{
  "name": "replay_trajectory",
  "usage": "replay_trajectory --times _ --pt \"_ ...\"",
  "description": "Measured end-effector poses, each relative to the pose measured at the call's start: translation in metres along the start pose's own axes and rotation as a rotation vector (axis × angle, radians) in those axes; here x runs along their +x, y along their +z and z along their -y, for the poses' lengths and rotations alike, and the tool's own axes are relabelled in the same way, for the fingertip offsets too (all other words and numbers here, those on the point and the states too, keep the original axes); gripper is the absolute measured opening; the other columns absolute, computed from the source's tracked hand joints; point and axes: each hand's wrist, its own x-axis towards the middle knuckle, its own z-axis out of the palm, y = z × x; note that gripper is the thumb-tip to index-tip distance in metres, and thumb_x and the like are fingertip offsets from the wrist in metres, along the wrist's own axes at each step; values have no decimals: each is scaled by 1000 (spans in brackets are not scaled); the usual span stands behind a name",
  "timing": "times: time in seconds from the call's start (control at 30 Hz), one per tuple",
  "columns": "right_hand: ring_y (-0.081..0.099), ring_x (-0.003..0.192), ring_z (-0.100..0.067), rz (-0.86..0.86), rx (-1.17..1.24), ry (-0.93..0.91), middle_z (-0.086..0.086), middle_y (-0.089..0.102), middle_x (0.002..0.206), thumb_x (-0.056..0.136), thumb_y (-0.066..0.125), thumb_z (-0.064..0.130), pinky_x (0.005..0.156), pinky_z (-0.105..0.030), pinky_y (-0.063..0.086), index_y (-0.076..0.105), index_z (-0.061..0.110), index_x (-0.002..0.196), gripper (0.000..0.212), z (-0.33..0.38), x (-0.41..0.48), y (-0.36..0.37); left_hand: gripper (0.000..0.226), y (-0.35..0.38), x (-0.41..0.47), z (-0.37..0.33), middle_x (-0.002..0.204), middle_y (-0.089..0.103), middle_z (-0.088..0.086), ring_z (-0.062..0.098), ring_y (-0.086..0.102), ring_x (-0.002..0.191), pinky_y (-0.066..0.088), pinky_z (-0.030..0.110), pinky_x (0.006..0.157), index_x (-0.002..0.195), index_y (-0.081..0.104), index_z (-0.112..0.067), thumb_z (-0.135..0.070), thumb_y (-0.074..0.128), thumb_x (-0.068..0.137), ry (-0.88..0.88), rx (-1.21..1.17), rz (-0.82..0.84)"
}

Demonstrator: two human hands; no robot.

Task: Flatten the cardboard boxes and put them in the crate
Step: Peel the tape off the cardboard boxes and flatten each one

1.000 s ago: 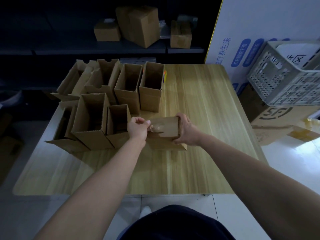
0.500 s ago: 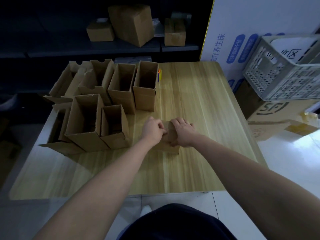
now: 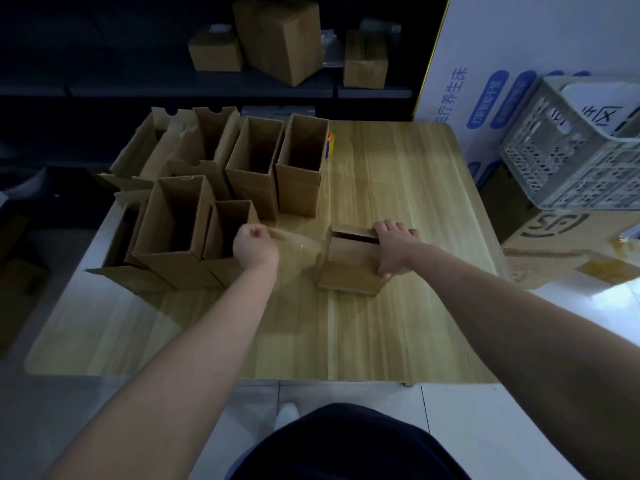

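Here, filmy tape (image 3: 295,247), squat cardboard box (image 3: 348,270)

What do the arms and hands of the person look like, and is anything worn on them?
Both the left hand and the right hand are bare: no gloves, and no watch or bracelet shows at the wrists. The forearms are uncovered up to the picture's edge; no sleeve is in view. The light is too dim to tell about rings.
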Motion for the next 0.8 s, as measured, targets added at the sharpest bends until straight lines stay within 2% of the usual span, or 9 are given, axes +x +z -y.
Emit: replay_trajectory --times 0.07,0.13,0.23,0.3,0.37,0.43,0.53,0.67,0.8 --pt "27 135 -27 17 -35 -6 -4 31 143 63 81 25 111 -48 23 23 19 143 99 7 0 0 29 7 -6 -2 115 57 0 19 54 110 44 29 90 117 55 -21 -7 53 91 70 113 119" --pt "23 138 -29 21 -33 -32 -5 27 147 66 79 22 114 -49 19 18 19 146 101 16 0 5 50 16 -14 0 131 51 2 18 50 115 40 29 91 135 41 -19 -18 60 88 91 175 297" --pt "19 140 -30 0 -37 -42 -6 22 150 68 77 22 115 -50 16 11 20 149 104 19 -1 12 75 22 -18 9 139 45 6 23 47 123 38 38 103 141 31 -15 -33 71 80 63 253 509" --pt "8 144 -31 27 -31 -32 -6 14 154 70 77 29 116 -54 7 3 23 150 110 17 -1 14 62 22 -19 17 131 52 4 22 52 118 42 33 98 134 43 -13 -31 71 81 71 311 548" --pt "-1 145 -31 45 -11 -51 -3 9 157 69 77 44 113 -58 -1 -2 26 151 115 18 0 17 36 25 -21 23 120 60 5 20 58 106 48 32 92 119 55 -15 -24 66 86 54 211 572" --pt "-2 145 -30 27 -12 -84 -2 11 157 67 75 55 113 -60 -2 -1 28 150 116 22 0 21 9 28 -23 25 108 65 8 19 62 94 54 28 76 99 62 -16 -15 61 90 1 91 553" --pt "5 145 -29 0 -9 -91 -1 17 155 65 76 56 113 -61 1 4 28 150 115 24 0 23 6 30 -22 25 97 66 4 17 64 86 52 24 63 89 64 -20 -14 63 89 -57 22 545" --pt "11 143 -28 -8 5 -94 0 21 153 64 76 55 114 -60 3 6 27 150 114 22 0 22 11 32 -26 23 94 69 2 14 66 86 53 21 60 93 63 -20 -21 69 84 -162 -96 652" --pt "11 143 -28 -5 24 -95 0 20 152 65 78 52 114 -58 4 7 27 149 113 23 -1 22 13 37 -23 22 98 66 6 18 64 85 53 24 63 94 61 -15 -13 69 84 -183 -71 580"
